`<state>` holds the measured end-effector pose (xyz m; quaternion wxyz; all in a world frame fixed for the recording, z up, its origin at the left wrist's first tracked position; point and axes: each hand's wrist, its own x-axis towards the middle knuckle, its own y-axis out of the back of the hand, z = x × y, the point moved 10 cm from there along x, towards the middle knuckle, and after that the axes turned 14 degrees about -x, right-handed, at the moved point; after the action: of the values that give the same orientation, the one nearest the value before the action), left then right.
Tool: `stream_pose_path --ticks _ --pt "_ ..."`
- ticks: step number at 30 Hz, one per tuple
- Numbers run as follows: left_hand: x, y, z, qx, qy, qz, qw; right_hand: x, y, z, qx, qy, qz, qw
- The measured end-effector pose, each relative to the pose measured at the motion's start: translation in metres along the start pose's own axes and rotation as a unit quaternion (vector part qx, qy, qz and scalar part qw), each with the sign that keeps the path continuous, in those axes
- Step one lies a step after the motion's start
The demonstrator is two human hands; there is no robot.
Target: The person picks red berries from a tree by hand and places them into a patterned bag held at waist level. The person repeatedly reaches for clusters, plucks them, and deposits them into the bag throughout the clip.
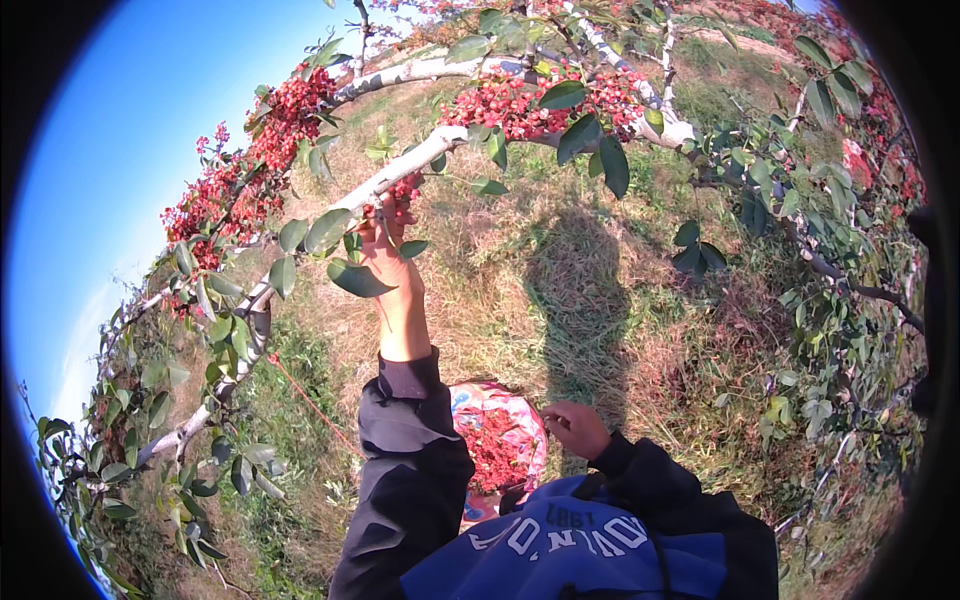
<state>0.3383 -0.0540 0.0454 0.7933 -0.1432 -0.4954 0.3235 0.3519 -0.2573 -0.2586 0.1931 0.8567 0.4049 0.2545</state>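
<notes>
My left hand [391,259] reaches up under a whitish branch [405,166], its fingers around a small cluster of red berries [406,187] that look like Sichuan peppercorns. Leaves [358,277] and the branch hide part of the fingers. Lower down, my right hand [577,429] is held with curled fingers beside a patterned pink bag [536,435] at my front. What, if anything, lies in that hand cannot be made out. Loose red berries [491,450] lie inside the open bag.
Dense berry clusters hang at upper left [289,112] and along the top branch [510,101]. Leafy boughs [817,262] curve down the right side. An orange cord [311,401] runs from the left branch towards my left sleeve. Dry grass [480,300] covers the ground.
</notes>
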Motion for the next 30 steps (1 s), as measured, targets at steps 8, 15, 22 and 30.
stream_pose_path --ticks 8,15,22,30 --pt "0.014 0.000 0.003 0.339 -0.081 -0.122 0.929 -0.002 -0.009 -0.003 0.013 0.030 -0.011 0.999" --pt "0.009 -0.034 0.003 0.410 -0.070 -0.074 0.906 -0.006 -0.005 0.004 -0.012 -0.006 -0.018 1.000" --pt "0.012 -0.056 0.007 0.114 -0.073 -0.165 0.977 -0.005 -0.013 -0.003 -0.007 0.003 -0.032 0.999" --pt "0.040 0.027 -0.005 0.179 0.041 -0.170 0.968 -0.005 -0.016 -0.006 0.007 0.001 -0.040 0.999"
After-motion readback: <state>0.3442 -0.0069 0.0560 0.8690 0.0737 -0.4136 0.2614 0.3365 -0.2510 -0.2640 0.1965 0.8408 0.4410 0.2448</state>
